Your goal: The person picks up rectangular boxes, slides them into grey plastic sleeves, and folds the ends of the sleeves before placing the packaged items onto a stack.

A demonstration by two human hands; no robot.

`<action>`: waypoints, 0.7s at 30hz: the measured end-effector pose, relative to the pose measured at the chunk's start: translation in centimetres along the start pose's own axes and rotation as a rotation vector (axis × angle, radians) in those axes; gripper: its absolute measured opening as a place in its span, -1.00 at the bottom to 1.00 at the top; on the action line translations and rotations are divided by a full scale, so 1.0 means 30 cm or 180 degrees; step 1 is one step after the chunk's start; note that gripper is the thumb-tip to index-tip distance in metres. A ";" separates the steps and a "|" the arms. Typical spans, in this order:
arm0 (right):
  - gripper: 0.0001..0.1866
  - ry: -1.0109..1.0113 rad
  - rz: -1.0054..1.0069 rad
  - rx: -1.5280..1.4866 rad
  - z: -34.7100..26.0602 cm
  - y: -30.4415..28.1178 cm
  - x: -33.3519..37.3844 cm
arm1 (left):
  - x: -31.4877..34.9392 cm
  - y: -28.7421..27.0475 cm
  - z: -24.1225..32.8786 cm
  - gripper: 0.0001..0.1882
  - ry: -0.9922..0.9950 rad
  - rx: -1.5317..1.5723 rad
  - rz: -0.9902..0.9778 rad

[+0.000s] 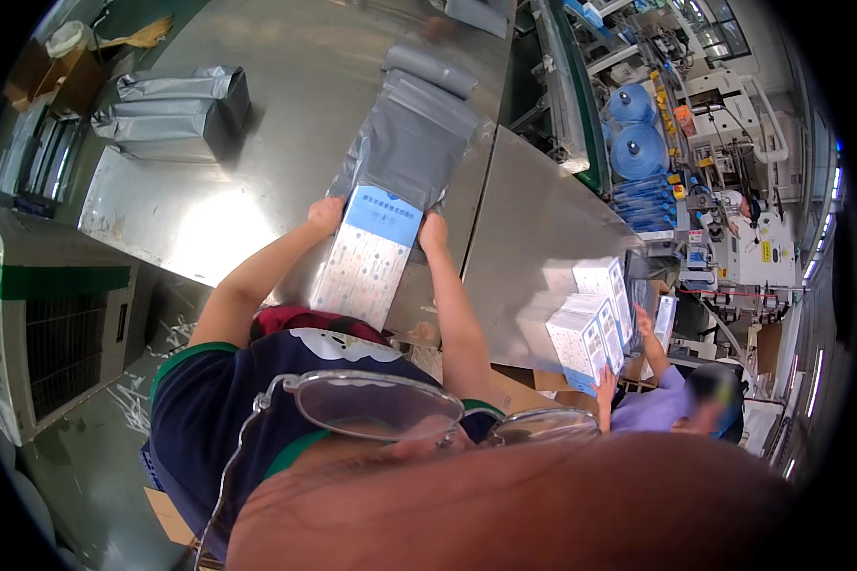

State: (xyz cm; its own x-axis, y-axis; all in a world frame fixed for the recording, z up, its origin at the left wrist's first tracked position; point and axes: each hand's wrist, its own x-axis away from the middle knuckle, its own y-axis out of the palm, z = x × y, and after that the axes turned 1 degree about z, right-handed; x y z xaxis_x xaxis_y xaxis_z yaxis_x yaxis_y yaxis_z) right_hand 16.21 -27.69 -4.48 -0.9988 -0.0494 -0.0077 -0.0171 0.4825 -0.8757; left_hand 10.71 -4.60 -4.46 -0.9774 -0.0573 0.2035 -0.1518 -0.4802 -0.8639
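A long white box [364,271] with a blue end and a pattern of small drops lies on the metal table in front of me. Its far end sits inside the mouth of a grey plastic mailing bag [417,143]. On the box's left side, my left hand [328,215] is closed on the edge of the bag's mouth. Opposite it, my right hand [433,231] is closed on the other edge, close against the box. The bag's far part lies flat on the table, and the fingertips of both hands are partly hidden.
Two filled grey bags [176,114] stand at the table's left. Beyond my bag lie rolled grey bags [431,68]. At the right, another person in a purple sleeve [652,404] handles several patterned boxes [581,328]. A green-edged conveyor [571,105] runs at the far right.
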 end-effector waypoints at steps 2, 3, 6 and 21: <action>-0.71 -0.0063 -0.0269 0.0107 -0.018 0.023 0.013 | 0.051 -0.001 -0.049 -0.80 -0.0044 0.0152 0.0073; -0.73 -0.0106 -0.0466 0.0124 -0.015 0.032 0.038 | 0.075 0.006 -0.060 -0.81 -0.0039 0.0225 0.0100; -0.78 -0.0300 -0.1118 -0.0091 -0.006 -0.002 0.216 | 0.213 -0.097 -0.017 -0.83 0.0474 -0.0318 -0.0689; -0.74 -0.1210 -0.2379 0.1156 -0.139 -0.306 0.556 | 0.483 -0.034 -0.157 -0.81 -0.0176 0.1981 -0.0408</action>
State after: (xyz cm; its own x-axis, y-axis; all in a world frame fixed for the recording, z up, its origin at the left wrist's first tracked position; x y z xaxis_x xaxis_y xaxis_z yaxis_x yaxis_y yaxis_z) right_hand -0.49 -29.28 5.45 -0.6497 -0.5542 0.5204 -0.5731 -0.0928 -0.8142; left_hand -3.98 -0.81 -2.80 -0.9456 -0.0028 0.3253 -0.1367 -0.9040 -0.4051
